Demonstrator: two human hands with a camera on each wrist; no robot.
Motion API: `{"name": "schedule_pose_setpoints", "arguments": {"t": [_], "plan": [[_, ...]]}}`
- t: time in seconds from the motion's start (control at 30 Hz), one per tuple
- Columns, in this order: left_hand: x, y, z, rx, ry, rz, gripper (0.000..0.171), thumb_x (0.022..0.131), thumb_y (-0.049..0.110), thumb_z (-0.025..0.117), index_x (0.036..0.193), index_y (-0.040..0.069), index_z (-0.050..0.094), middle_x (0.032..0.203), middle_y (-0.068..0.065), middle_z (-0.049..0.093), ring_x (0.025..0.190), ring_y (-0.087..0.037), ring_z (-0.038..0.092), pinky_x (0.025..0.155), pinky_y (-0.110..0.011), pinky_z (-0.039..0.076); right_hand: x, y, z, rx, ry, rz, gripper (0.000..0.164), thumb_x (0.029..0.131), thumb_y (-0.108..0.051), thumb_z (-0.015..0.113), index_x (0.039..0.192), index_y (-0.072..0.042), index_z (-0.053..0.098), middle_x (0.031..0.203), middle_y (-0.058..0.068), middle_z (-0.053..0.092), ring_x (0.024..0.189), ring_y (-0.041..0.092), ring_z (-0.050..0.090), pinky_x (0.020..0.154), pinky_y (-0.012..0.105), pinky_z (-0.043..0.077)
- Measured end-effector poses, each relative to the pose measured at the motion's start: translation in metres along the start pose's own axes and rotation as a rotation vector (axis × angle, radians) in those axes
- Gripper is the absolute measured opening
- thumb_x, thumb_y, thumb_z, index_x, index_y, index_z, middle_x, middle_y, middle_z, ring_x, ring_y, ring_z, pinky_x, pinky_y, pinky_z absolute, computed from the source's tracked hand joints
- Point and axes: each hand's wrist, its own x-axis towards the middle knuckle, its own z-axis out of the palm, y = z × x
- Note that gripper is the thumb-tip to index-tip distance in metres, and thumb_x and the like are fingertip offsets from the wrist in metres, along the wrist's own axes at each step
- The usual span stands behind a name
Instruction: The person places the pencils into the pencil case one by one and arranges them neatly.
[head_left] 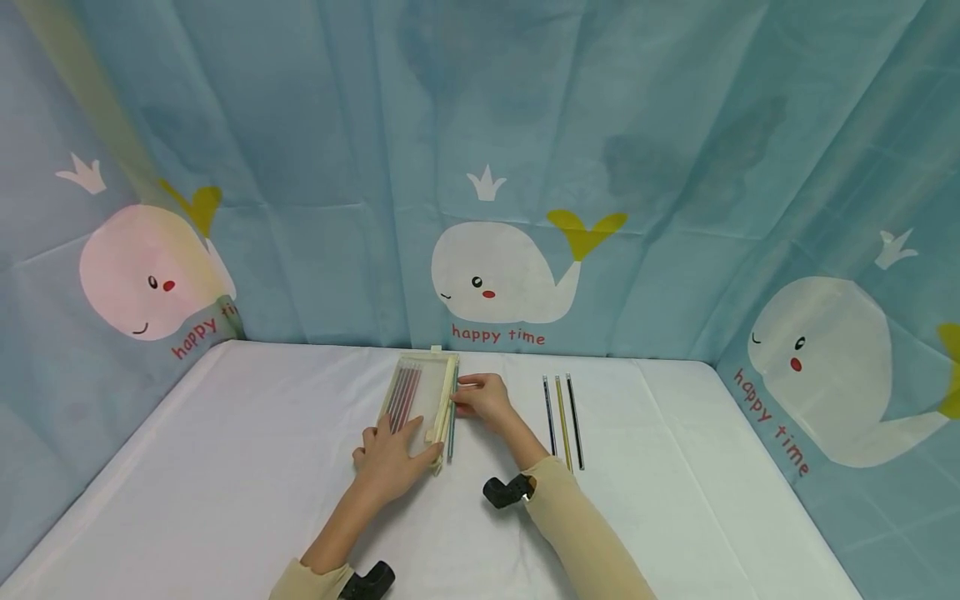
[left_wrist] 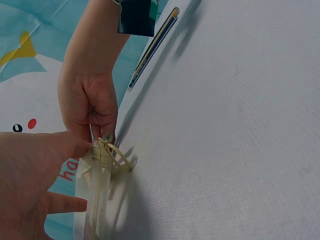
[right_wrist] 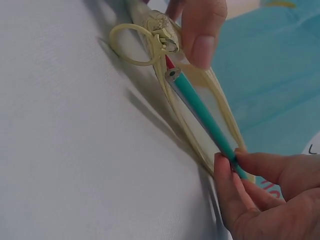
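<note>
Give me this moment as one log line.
left hand: rests on zippered pencil case | right hand: pinches teal pencil at case's open side | case: holds pencils | table: three loose pencils

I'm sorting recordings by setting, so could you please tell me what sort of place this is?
Probably a makeshift filming corner: a white table, a blue whale-print curtain behind and beside it, and small black wrist cameras.

2 bare hands (head_left: 393,461), 2 plain beige sleeves (head_left: 588,533), and 2 stubby black wrist-worn devices (head_left: 498,493) with rounded ends.
</note>
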Motion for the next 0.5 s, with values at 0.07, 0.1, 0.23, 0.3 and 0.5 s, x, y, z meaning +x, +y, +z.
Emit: {"name": "schedule_pose_setpoints", "arguments": {"t": [0.07, 0.1, 0.23, 0.3, 0.5], "plan": [[0.0, 0.0, 0.0, -0.003, -0.004, -0.002, 0.071, 0.097, 0.053, 0.066, 0.149, 0.004, 0.059, 0.151, -0.041, 0.038, 0.126, -0.059, 0.041, 0.09, -0.074, 0.037, 0.0, 0.0, 0.001, 0.005, -0.003, -0.006, 0.04, 0.095, 0.002, 0.073, 0.133, 0.012, 0.063, 0.106, 0.023, 0.073, 0.067, 0.01, 0.069, 0.073, 0.032, 0.063], [0.0, 0.0, 0.0, -0.004, -0.006, -0.002, 0.071, 0.097, 0.053, 0.066, 0.149, 0.004, 0.058, 0.152, -0.041, 0.038, 0.127, -0.059, 0.04, 0.09, -0.074, 0.036, 0.001, 0.0, 0.002, 0.012, -0.005, -0.011, 0.041, 0.095, 0.003, 0.072, 0.134, 0.012, 0.063, 0.107, 0.024, 0.073, 0.067, 0.01, 0.069, 0.074, 0.032, 0.064], [0.0, -0.001, 0.001, -0.007, -0.004, -0.002, 0.071, 0.097, 0.053, 0.066, 0.149, 0.004, 0.059, 0.152, -0.041, 0.037, 0.127, -0.059, 0.04, 0.09, -0.074, 0.036, 0.004, 0.002, 0.004, 0.046, -0.009, -0.016, 0.04, 0.095, 0.006, 0.07, 0.133, 0.014, 0.062, 0.108, 0.027, 0.073, 0.065, 0.009, 0.069, 0.073, 0.031, 0.063], [0.0, -0.001, 0.001, -0.009, -0.002, 0.0, 0.071, 0.097, 0.052, 0.065, 0.149, 0.005, 0.058, 0.152, -0.041, 0.037, 0.126, -0.059, 0.04, 0.09, -0.074, 0.036, 0.006, 0.003, 0.005, 0.058, -0.006, -0.01, 0.041, 0.094, 0.006, 0.07, 0.133, 0.014, 0.062, 0.109, 0.027, 0.073, 0.065, 0.01, 0.07, 0.073, 0.031, 0.063], [0.0, 0.0, 0.001, -0.011, 0.001, -0.001, 0.068, 0.098, 0.05, 0.066, 0.148, 0.005, 0.059, 0.151, -0.04, 0.038, 0.126, -0.059, 0.04, 0.09, -0.074, 0.036, 0.008, 0.002, 0.013, 0.079, -0.004, -0.008, 0.042, 0.095, 0.003, 0.072, 0.134, 0.014, 0.062, 0.112, 0.027, 0.073, 0.066, 0.011, 0.071, 0.074, 0.031, 0.063]]}}
